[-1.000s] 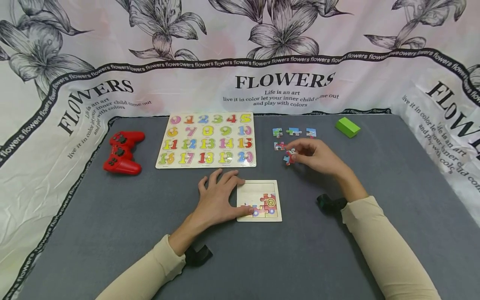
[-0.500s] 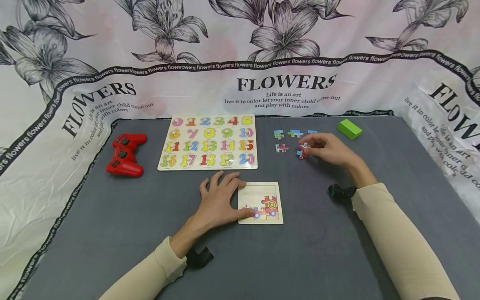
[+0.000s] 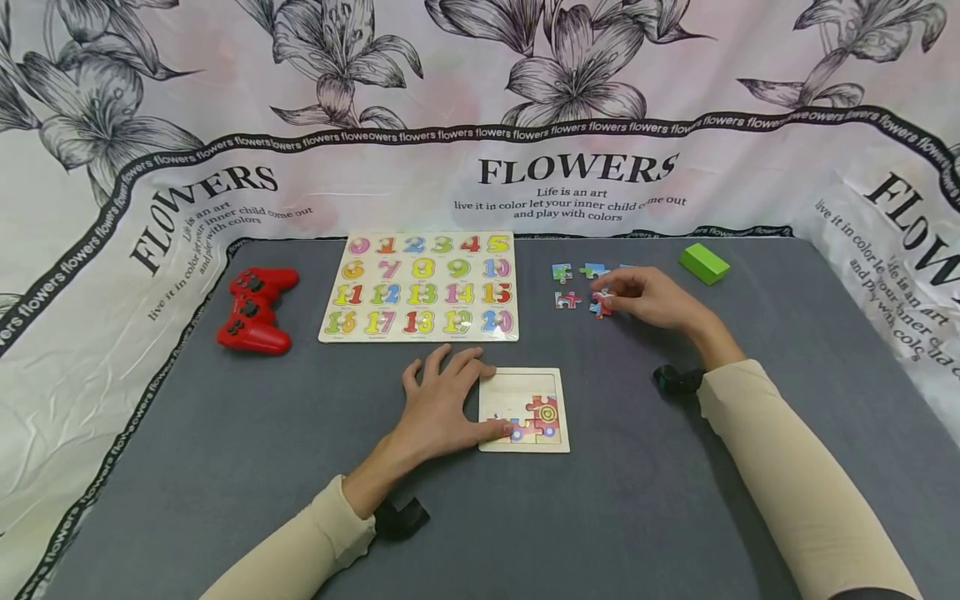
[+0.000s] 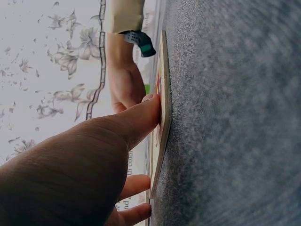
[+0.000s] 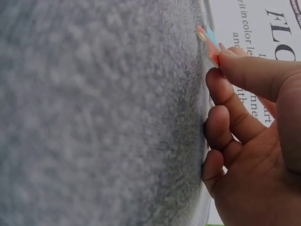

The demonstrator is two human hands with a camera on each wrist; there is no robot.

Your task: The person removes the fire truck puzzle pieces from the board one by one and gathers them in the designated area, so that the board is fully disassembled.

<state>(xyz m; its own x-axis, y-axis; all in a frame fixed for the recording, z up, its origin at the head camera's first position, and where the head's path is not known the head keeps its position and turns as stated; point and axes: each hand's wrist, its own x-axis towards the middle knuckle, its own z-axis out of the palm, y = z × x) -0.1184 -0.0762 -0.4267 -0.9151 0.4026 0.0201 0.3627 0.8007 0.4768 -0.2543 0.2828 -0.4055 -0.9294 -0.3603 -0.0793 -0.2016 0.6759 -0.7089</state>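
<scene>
A small square wooden puzzle tray (image 3: 517, 382) lies in the middle, with several joined pieces of a coloured picture along its lower right. My left hand (image 3: 442, 417) rests at its left side, thumb on the lower left of the tray and a fingertip at the upper left corner, fingers spread. Beyond the tray to the right, my right hand (image 3: 663, 302) pinches a red and blue jigsaw piece (image 5: 211, 52) between thumb and index finger, close over the cloth. Beside it lie loose jigsaw pieces, a green one (image 3: 561, 272) and a red one (image 3: 567, 301) among them; one is partly hidden by the hand.
A board of colourful numbers (image 3: 420, 287) lies behind the tray. On the far left is a red game controller (image 3: 257, 310), and at the back right a green block (image 3: 704, 263). A flower-printed cloth (image 3: 570, 179) rises behind the grey tabletop (image 3: 540, 525).
My right hand has moved right with the jigsaw piece, away from the red loose piece, then slightly back left. The left hand keeps its place on the tray.
</scene>
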